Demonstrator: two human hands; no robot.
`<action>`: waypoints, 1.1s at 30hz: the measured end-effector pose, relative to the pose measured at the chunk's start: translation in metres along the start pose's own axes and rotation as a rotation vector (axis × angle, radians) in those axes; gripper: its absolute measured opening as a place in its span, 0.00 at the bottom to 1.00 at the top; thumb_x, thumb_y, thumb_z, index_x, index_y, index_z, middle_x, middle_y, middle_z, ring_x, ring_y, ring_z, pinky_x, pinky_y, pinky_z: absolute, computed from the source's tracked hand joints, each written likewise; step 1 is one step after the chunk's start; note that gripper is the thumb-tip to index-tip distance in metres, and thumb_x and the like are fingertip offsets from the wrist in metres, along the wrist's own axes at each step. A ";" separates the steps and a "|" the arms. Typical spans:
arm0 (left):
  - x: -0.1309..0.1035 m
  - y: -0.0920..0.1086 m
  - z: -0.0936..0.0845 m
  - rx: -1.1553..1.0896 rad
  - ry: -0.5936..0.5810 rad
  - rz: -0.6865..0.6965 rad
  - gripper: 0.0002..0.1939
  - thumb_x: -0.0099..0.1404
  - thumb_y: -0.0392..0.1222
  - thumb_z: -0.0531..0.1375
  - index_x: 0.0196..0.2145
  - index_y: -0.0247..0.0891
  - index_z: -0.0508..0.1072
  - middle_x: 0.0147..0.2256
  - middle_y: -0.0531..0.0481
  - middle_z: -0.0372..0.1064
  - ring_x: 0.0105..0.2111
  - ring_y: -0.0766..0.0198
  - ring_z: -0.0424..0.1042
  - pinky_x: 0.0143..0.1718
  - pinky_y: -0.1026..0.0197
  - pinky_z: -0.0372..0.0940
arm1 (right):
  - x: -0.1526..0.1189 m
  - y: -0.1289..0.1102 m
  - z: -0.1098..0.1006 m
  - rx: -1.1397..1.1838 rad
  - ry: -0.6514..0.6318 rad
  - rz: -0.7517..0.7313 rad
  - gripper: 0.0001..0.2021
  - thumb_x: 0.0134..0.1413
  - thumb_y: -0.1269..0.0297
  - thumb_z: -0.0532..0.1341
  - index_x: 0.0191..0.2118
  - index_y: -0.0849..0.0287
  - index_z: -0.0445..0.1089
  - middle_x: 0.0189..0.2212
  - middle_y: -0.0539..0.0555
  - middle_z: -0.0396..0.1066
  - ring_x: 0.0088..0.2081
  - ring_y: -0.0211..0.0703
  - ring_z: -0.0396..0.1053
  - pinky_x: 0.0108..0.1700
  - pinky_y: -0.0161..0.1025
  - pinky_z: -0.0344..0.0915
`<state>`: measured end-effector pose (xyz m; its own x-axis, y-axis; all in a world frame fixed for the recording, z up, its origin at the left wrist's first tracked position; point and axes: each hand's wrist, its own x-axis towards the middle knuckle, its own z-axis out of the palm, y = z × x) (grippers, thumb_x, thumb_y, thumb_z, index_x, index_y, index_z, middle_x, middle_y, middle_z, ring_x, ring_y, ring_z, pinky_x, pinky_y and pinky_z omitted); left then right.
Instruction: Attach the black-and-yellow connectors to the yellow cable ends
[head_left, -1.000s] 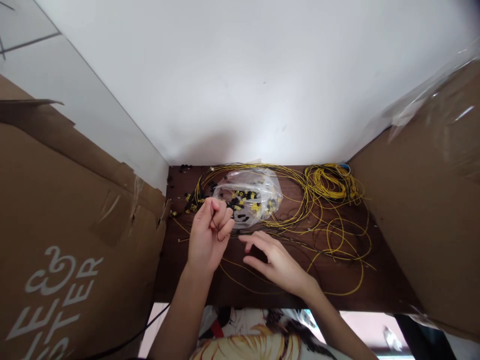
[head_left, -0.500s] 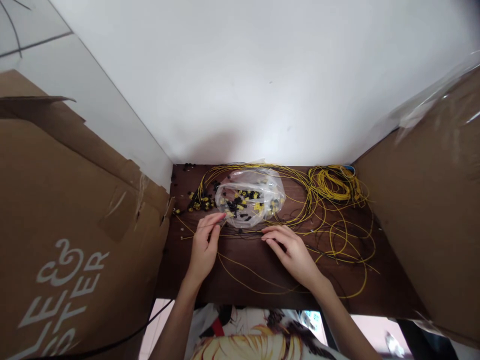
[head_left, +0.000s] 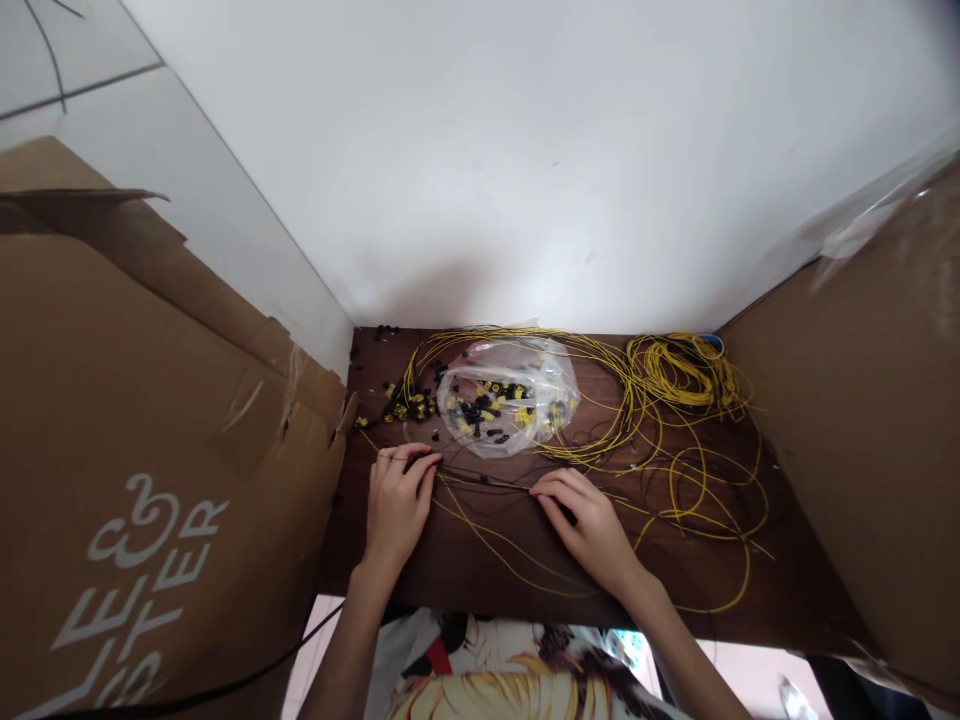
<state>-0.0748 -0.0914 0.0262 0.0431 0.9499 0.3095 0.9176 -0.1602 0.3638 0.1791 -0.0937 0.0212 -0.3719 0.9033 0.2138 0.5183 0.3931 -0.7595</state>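
Thin black and yellow wires (head_left: 506,484) stretch between my two hands, with a small dark piece (head_left: 484,480) on them midway. My left hand (head_left: 397,505) is closed, thumb and fingers pinched on the wires' left part; its exact hold is partly hidden. At the other side, my right hand (head_left: 581,515) pinches the same wires between thumb and fingertips. Just beyond both hands lies a clear plastic bag (head_left: 566,362), opened out and holding several small black and yellow connectors (head_left: 495,400). A loose yellow wire (head_left: 517,570) curves across the brown tabletop (head_left: 450,570) between my wrists.
Coiled yellow wire (head_left: 675,370) lies at the back right, with loose loops (head_left: 705,490) in front of it. More connectors (head_left: 409,405) are piled left of the bag. Cardboard walls (head_left: 172,400) flank the table, and a white wall (head_left: 525,180) stands behind.
My left hand has drawn back from the bag's front edge toward me and slightly left, fingers now pinched lower. My right hand has moved slightly nearer. The wires between them look straighter.
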 end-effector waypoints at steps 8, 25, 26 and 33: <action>-0.007 -0.020 -0.003 0.076 0.043 -0.044 0.10 0.64 0.38 0.54 0.38 0.38 0.74 0.39 0.44 0.66 0.41 0.54 0.62 0.42 0.52 0.61 | 0.002 0.002 -0.002 0.056 -0.026 0.038 0.09 0.60 0.68 0.52 0.38 0.56 0.70 0.36 0.56 0.70 0.40 0.44 0.68 0.43 0.42 0.66; 0.038 0.081 -0.007 -0.427 -0.098 0.366 0.11 0.66 0.39 0.53 0.41 0.38 0.73 0.31 0.46 0.71 0.32 0.61 0.68 0.34 0.60 0.63 | 0.033 -0.040 -0.024 0.230 0.030 0.080 0.09 0.59 0.63 0.55 0.31 0.58 0.69 0.28 0.52 0.70 0.31 0.39 0.67 0.36 0.35 0.63; 0.038 0.081 -0.006 -0.474 -0.096 0.354 0.10 0.66 0.39 0.53 0.39 0.38 0.74 0.30 0.46 0.71 0.31 0.62 0.68 0.33 0.61 0.62 | 0.033 -0.043 -0.028 0.245 0.032 0.090 0.10 0.59 0.62 0.55 0.30 0.58 0.69 0.27 0.52 0.69 0.30 0.38 0.66 0.35 0.35 0.62; 0.027 0.076 -0.014 -0.786 -0.036 0.100 0.12 0.66 0.36 0.52 0.32 0.36 0.75 0.29 0.48 0.72 0.29 0.66 0.70 0.31 0.65 0.61 | 0.008 -0.027 -0.061 0.520 -0.049 0.199 0.10 0.57 0.61 0.57 0.29 0.58 0.72 0.32 0.55 0.71 0.32 0.40 0.67 0.33 0.36 0.63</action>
<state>-0.0099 -0.0821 0.0743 0.1361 0.9268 0.3501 0.3610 -0.3754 0.8537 0.2091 -0.0868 0.0812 -0.3474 0.9376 0.0161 0.1385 0.0683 -0.9880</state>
